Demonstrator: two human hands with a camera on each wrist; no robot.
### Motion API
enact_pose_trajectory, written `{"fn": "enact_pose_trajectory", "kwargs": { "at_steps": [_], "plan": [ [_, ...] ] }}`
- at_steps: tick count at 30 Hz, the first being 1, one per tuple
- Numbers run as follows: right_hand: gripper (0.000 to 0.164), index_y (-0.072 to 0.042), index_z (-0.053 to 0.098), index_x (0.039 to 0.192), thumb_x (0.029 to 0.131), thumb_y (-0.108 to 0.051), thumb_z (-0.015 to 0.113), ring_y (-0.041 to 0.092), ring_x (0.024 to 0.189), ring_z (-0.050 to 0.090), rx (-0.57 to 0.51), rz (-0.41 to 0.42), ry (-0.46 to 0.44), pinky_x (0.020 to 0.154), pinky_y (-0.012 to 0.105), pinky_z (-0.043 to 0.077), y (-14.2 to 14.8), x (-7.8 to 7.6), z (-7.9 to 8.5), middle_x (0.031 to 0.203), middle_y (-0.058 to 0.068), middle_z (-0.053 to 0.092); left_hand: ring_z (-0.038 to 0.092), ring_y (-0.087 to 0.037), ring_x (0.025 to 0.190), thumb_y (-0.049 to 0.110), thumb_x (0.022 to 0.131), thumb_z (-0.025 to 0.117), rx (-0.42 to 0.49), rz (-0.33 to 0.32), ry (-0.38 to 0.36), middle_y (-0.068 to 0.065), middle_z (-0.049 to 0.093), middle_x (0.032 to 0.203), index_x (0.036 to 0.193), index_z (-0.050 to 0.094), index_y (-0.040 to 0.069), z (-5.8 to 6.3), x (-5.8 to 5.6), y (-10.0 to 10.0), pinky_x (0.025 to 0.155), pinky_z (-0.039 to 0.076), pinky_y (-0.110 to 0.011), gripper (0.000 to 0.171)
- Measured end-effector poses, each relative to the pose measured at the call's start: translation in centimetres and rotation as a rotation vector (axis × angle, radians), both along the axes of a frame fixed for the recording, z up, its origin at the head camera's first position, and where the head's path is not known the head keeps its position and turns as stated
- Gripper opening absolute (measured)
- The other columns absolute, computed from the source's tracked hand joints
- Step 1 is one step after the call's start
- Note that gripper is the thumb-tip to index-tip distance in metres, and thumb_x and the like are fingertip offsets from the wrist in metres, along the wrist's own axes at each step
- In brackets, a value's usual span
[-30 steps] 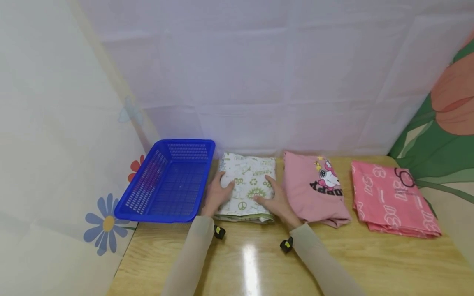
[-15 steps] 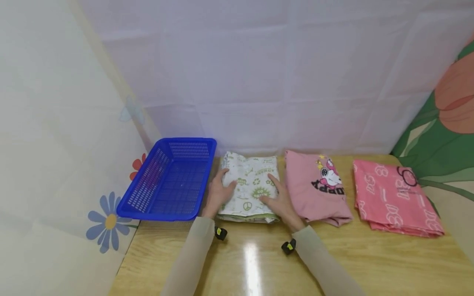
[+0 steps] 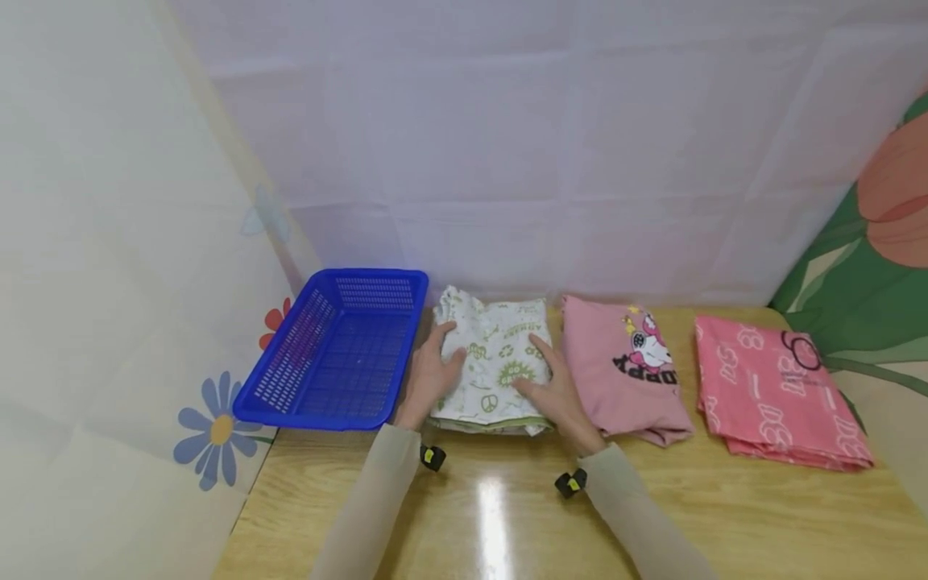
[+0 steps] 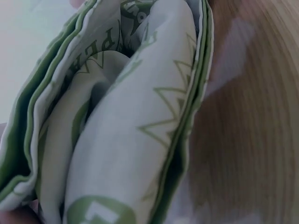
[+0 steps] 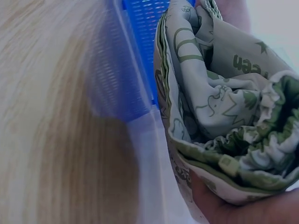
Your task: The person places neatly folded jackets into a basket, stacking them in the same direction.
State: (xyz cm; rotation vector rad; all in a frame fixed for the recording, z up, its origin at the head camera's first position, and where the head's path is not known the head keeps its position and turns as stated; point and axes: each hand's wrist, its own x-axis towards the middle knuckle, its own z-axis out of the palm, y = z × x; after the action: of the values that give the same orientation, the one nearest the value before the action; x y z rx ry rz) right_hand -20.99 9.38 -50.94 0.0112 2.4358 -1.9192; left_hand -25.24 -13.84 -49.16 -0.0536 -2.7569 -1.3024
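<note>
A folded white garment (image 3: 493,362) with green lettering and peace signs lies between my two hands in the head view. My left hand (image 3: 429,374) grips its left side, thumb on top. On the opposite side, my right hand (image 3: 561,395) holds it the same way. The left wrist view shows the garment's (image 4: 131,126) layered, green-trimmed edges. A gathered elastic edge of the garment (image 5: 233,102) shows in the right wrist view, with a finger or thumb below it. Fingers under the cloth are hidden in the head view.
Left of the garment stands a blue perforated plastic basket (image 3: 312,420). To the right lie a folded pink garment (image 3: 602,403) with a cartoon print and a brighter pink folded cloth (image 3: 768,395). All are on a wooden table (image 3: 449,515) against a pale fabric backdrop (image 3: 464,145).
The white garment and both hands have shifted slightly right in the head view. Its far left corner has risen, and the garment looks a little more bunched. The camera has moved slightly.
</note>
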Motion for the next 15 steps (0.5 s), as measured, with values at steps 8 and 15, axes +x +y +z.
{"fn": "enact_pose_trajectory", "kwargs": {
  "at_steps": [8,15],
  "plan": [
    [0.080,-0.027,0.035,0.168,0.098,-0.029,0.075,0.040,0.162,0.023,-0.039,-0.007,0.060,0.129,0.070,0.013,0.1,0.0,1.3,0.177,0.011,0.025,0.061,-0.026,0.067,0.026,0.106,0.065,0.007,-0.026,0.078,-0.013,0.058,0.156,0.158,0.049,0.024,1.8,0.5,0.1,0.067,0.055,-0.043,0.055],
    [0.072,-0.027,0.038,0.167,0.102,-0.028,0.071,0.037,0.162,0.023,-0.079,-0.018,0.096,0.131,0.066,0.014,0.2,-0.4,2.5,0.177,0.009,0.025,0.059,-0.039,0.136,0.020,0.102,0.070,0.095,-0.021,0.130,-0.013,0.057,0.158,0.154,0.055,0.020,3.3,0.4,-0.6,0.113,0.049,-0.058,0.054]
  ]
}}
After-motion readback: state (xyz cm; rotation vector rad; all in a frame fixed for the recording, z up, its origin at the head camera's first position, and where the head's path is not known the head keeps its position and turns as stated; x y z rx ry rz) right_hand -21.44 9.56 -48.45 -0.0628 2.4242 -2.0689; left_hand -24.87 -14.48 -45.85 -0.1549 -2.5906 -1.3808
